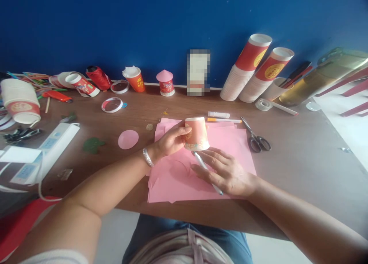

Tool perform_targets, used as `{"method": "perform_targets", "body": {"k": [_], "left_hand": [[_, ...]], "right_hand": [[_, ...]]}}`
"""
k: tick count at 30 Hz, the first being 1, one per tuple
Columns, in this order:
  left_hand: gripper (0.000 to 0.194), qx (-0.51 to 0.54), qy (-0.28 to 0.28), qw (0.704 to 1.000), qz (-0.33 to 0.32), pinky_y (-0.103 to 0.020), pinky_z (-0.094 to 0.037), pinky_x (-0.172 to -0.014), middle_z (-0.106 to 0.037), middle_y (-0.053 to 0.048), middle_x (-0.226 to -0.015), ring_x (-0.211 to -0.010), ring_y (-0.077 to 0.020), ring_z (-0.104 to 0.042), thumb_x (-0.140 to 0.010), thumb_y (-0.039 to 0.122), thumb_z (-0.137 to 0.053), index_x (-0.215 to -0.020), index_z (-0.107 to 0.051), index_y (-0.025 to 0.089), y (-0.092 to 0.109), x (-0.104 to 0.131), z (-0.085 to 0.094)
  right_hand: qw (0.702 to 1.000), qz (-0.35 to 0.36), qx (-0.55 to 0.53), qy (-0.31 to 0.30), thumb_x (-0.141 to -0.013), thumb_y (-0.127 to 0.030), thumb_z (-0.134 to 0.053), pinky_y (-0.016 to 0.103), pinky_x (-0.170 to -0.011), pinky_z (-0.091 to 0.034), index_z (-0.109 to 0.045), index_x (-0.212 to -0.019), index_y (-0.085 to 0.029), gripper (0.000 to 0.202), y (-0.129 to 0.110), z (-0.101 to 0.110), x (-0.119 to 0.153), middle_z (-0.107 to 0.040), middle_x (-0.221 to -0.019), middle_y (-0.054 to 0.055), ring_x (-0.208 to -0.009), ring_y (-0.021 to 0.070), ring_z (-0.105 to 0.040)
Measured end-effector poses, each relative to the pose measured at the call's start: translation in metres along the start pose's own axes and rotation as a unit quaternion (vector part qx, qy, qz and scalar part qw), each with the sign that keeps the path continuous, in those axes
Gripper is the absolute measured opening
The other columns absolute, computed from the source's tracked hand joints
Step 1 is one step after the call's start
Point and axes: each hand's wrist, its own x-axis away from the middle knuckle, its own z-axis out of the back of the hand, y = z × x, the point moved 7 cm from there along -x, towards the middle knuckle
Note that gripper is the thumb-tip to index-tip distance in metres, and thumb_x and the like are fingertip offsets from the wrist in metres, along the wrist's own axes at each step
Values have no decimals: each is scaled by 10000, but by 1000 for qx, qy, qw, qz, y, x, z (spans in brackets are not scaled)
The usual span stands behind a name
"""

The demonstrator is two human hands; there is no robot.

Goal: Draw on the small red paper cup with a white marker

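Observation:
An upside-down red and white paper cup [197,132], patterned near its rim, is in the grip of my left hand [172,140], with the thumb on its side. Just below the cup, my right hand [222,171] reaches over a slim white marker [201,161] with its fingers stretched out and apart. The marker slants between and under those fingers, so part of it is hidden. Beneath both hands lies a stack of pink paper sheets [169,181]. A pink paper circle [128,140] rests on the table to the left.
Scissors [255,135], an orange marker [224,120] and a white marker [218,114] lie around the paper. A cup with a pink cone roof [165,83] stands behind. Cup stacks [241,70] lean at the back right. Left is a power strip [47,151].

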Motion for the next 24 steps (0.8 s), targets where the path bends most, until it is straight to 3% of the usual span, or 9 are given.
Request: {"method": "perform_targets", "body": {"k": [6,9,12,15,19,24], "left_hand": [[461,-61,-62,996,-18,-402,-520,-928,-708,-137,-1299,-1127,-304,-677,-855,322,-718,-1295,-677,190,6,3,-13],[437,-64,-58,996,-25,-398,-522,-951,-723,-116,-1270,-1139,-289,-674,-864,299,-698,-1289,-686,200,8,4,-16],[401,-58,-38,997,-34,-410,-527,-946,-735,-116,-1213,-1091,-281,-682,-864,305,-680,-1247,-695,187,9,3,-11],[396,-66,-27,997,-31,-394,-532,-883,-729,-125,-1163,-1026,-273,-680,-840,325,-697,-1203,-694,164,6,2,-6],[422,-76,-9,997,-22,-379,-530,-865,-706,-119,-1135,-1024,-261,-661,-818,346,-737,-1193,-676,163,3,0,0],[396,-100,-2,995,-13,-326,-526,-823,-678,-56,-1002,-938,-198,-641,-812,345,-807,-1142,-658,186,2,0,-3]], "right_hand": [[1000,-5,-7,7,-975,-181,-646,469,-1016,-596,-633,-1283,-140,310,1,1,-1,-723,-1211,158,-1215,267,-671],[999,0,-37,35,-1026,-309,-599,423,-898,-630,-614,-1309,-107,347,0,8,-1,-713,-1009,119,-1005,235,-709],[994,-45,-67,69,-1083,-422,-471,332,-701,-606,-585,-1371,-120,433,6,16,1,-633,-872,67,-814,185,-669],[983,-120,-96,99,-1109,-436,-374,294,-636,-563,-581,-1410,-188,442,19,23,6,-613,-867,55,-756,160,-645],[948,-227,-148,168,-1082,-432,-471,345,-670,-570,-658,-1326,-230,368,47,37,15,-651,-859,51,-759,183,-674],[870,-367,-241,223,-1041,-347,-562,344,-633,-547,-723,-970,-215,220,83,38,11,-606,-633,-28,-604,159,-658]]}}
